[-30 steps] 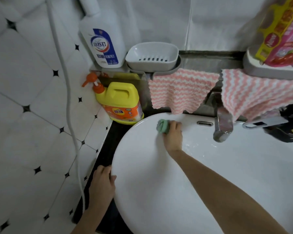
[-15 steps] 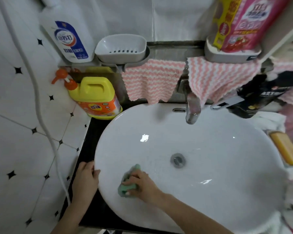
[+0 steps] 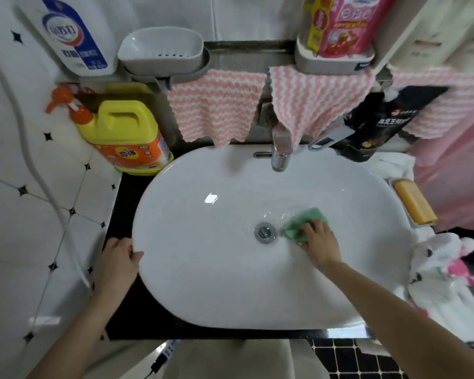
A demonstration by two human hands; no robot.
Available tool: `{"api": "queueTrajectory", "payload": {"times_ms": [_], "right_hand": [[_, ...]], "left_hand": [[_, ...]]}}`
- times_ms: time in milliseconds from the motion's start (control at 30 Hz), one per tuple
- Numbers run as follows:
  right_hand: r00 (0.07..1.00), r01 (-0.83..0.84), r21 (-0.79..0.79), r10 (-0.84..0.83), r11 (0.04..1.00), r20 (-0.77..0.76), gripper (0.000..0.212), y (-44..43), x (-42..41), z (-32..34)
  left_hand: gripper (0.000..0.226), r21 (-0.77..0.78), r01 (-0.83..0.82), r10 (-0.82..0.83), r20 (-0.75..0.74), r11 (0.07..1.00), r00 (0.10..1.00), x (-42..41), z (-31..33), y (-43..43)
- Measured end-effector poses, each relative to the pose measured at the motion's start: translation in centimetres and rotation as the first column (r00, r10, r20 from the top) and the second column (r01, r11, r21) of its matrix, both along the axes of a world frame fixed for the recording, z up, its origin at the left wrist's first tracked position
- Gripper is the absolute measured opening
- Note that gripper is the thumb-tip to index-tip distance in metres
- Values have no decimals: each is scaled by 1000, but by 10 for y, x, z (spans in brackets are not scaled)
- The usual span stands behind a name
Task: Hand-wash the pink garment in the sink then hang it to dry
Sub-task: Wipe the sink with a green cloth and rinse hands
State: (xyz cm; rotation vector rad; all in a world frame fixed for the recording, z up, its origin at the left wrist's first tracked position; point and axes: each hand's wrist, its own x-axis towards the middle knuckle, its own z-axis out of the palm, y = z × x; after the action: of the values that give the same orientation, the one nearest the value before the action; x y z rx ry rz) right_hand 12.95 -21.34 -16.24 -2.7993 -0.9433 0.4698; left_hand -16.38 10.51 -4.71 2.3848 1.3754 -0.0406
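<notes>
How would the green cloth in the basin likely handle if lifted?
The green cloth is bunched unevenly under the right hand, so it is probably soft and would droop. It looks thin, so likely light. The sink beside it glistens, so it may be wet.

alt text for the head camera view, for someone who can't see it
A person's right hand presses a green cloth onto the white sink just right of the drain, while the left hand grips the sink's left rim. Behind are a faucet, hanging pink-and-white cloths and a yellow jug; an orange soap bar lies at the right.
</notes>
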Motion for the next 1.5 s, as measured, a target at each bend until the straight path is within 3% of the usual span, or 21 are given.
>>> {"api": "queueTrajectory", "payload": {"times_ms": [33, 133, 267, 333, 533, 667, 767, 967, 1100, 1333, 1500], "right_hand": [[998, 49, 22, -50, 999, 24, 42, 8, 7, 1], [955, 292, 148, -279, 945, -100, 49, 38, 12, -4], [934, 327, 145, -296, 934, -202, 58, 85, -4, -21], [959, 236, 128, -211, 963, -187, 67, 109, -18, -24], [975, -60, 187, 98, 981, -200, 62, 166, -69, -24], [904, -190, 291, 283, 937, -320, 52, 181, -112, -15], [822, -181, 291, 307, 939, -479, 54, 174, -142, 0], [671, -275, 168, 314, 947, -672, 49, 122, -167, 57], [632, -380, 110, 345, 918, -694, 48, 72, -156, 82], [766, -466, -112, 337, 878, -547, 49, -11, -91, 84], [877, -469, -493, 321, 733, -358, 52, -63, -26, 77]], "left_hand": [[15, 23, 16, -15, -41, 1000, 999, 1, 2, 0], [20, 56, 49, -38, -189, 997, 981, 6, 9, 1], [22, 72, 89, -69, -240, 993, 968, 10, 12, 1], [21, 60, 90, -73, -240, 994, 968, 10, 11, 1], [23, 33, 85, -75, -221, 996, 972, 6, 11, 1], [23, 25, 94, -87, -203, 995, 975, 7, 11, 1], [24, 31, 99, -91, -197, 995, 976, 8, 8, 2], [25, 64, 144, -127, -221, 987, 967, 9, 2, 4], [24, 81, 144, -124, -208, 986, 970, 6, -4, 5], [25, -3, 114, -113, -178, 993, 978, 2, -10, 17], [19, 10, 95, -93, -118, 995, 989, 0, -14, 18]]}}
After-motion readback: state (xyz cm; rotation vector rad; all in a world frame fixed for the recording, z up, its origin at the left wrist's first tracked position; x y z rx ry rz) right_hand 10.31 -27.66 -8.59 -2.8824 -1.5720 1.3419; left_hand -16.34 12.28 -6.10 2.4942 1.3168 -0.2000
